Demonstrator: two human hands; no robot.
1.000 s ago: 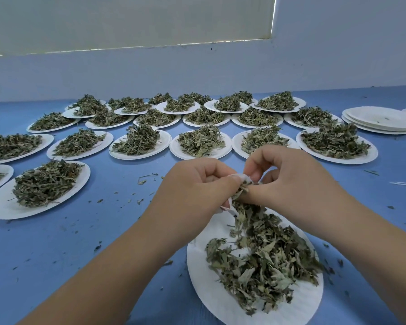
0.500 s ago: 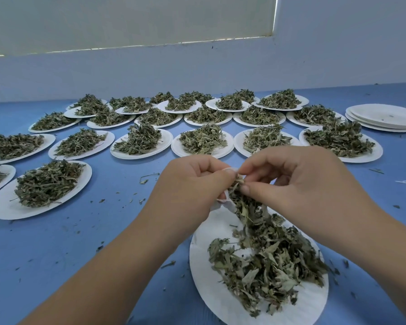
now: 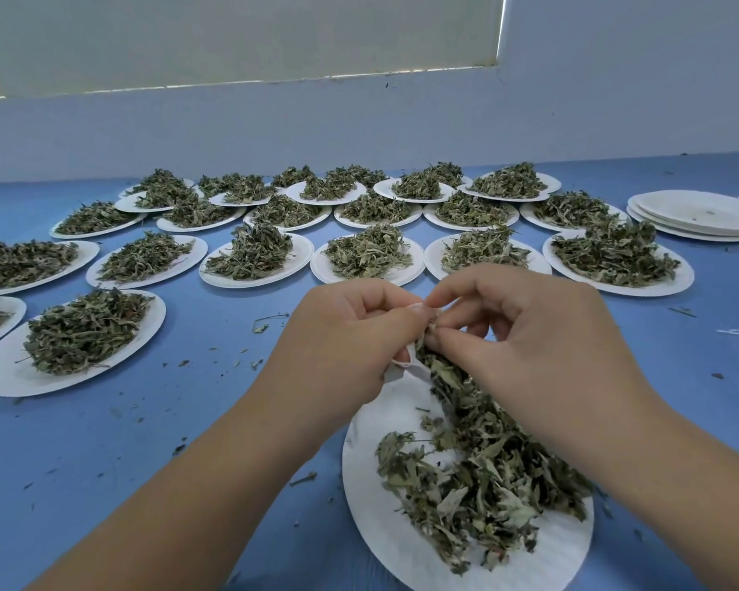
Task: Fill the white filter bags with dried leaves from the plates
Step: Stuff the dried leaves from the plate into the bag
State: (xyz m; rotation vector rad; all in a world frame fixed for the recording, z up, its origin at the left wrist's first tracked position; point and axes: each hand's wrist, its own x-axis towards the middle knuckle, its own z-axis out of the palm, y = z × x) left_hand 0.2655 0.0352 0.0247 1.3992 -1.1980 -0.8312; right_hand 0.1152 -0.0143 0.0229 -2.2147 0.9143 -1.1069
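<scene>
My left hand [image 3: 350, 334] grips a small white filter bag [image 3: 404, 368] by its mouth, and most of the bag is hidden behind the fingers. My right hand [image 3: 525, 334] pinches a tuft of dried leaves [image 3: 438, 364] at the bag's opening, thumb and forefinger meeting the left thumb. Both hands hover over the near white paper plate [image 3: 385, 518]. On that plate lies a loose heap of dried green leaves [image 3: 483, 484], trailing up toward the pinch.
Several more white plates heaped with dried leaves, such as one [image 3: 252, 253], fill the blue table [image 3: 124, 441] from left to back. A stack of bare plates [image 3: 696, 215] sits at the far right. Leaf crumbs dot the table. A pale wall [image 3: 359, 121] closes the back.
Both hands have risen slightly above the plate, and the right hand has drawn a strand of leaves up to the bag's mouth.
</scene>
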